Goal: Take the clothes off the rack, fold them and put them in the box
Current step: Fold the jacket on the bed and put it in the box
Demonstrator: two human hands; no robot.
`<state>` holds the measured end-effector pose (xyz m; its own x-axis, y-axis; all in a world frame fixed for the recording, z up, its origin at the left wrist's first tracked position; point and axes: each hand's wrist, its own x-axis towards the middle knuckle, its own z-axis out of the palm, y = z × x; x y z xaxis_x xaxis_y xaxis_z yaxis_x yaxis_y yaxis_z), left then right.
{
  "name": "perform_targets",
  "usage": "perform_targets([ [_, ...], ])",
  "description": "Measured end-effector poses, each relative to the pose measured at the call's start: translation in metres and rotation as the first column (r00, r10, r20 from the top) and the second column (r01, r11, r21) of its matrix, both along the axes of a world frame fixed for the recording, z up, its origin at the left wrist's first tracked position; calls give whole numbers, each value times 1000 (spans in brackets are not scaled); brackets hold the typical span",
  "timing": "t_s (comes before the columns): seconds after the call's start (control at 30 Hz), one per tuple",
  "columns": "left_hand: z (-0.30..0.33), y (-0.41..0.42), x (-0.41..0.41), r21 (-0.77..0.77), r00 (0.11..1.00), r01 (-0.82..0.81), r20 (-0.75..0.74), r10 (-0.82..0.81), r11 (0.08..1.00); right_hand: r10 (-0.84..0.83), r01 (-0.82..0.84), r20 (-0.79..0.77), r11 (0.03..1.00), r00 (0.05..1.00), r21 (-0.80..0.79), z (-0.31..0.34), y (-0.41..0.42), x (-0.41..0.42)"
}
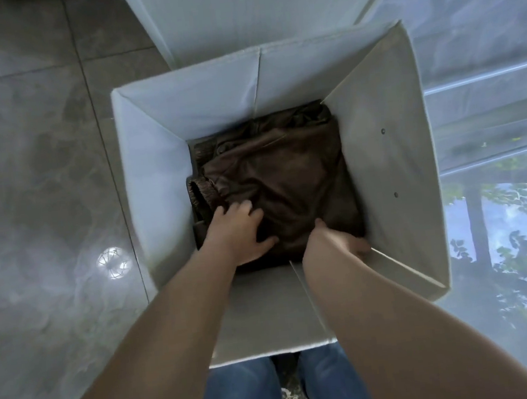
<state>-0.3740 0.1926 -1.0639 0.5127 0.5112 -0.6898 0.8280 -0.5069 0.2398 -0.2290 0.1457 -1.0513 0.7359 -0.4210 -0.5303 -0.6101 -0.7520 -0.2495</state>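
Note:
A folded dark brown jacket [285, 171] lies at the bottom of a tall white fabric box [156, 164]; a ribbed cuff shows at its left edge. Both my arms reach down into the box. My left hand [239, 230] rests flat on the jacket's near left part, fingers spread. My right hand [340, 240] is at the jacket's near right corner, by the box's right wall; its fingers are tucked down at the jacket's edge and mostly hidden.
The box stands on glossy grey floor tiles [45, 188]. A second white box or lid [253, 7] stands just behind it. A glass pane [498, 209] reflecting trees runs along the right. My legs in blue jeans [242, 394] are below the box's near wall.

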Motion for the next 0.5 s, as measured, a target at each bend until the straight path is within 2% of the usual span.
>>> perform_targets([
  [0.03, -1, 5, 0, 90, 997, -69, 50, 65, 994, 132, -125, 108, 990, 985, -65, 4, 0, -3],
  [0.07, -4, 8, -2, 161, 994, -98, 59, 90, 982, 319, -304, 173, 946, 932, -112, 8, -2, -6],
  [0.13, -14, 7, -12, 189, 993, -102, -37, 111, 977, 605, -622, 265, 782, 751, -25, 7, -2, -6],
  [0.17, -18, 3, -18, 186, 983, -116, -118, 140, 976, 734, -768, 288, 640, 615, 8, 2, 2, -1],
  [0.23, -32, -4, -27, 223, 951, -146, -236, 199, 964, 946, -963, 188, 270, 265, 2, -9, 23, 13],
  [0.3, -44, -8, -28, 264, 943, -154, -248, 222, 952, 996, -995, 38, -84, -86, -49, -25, 46, 33],
  [0.33, -50, -10, -28, 276, 943, -148, -251, 220, 950, 975, -971, -10, -224, -224, -79, -32, 55, 41],
  [0.37, -54, -11, -27, 282, 940, -146, -259, 222, 948, 950, -946, -35, -311, -309, -95, -36, 63, 50],
  [0.5, -70, -5, -28, 251, 933, -106, -308, 183, 962, 912, -915, -139, -398, -386, -66, -57, 90, 68],
])
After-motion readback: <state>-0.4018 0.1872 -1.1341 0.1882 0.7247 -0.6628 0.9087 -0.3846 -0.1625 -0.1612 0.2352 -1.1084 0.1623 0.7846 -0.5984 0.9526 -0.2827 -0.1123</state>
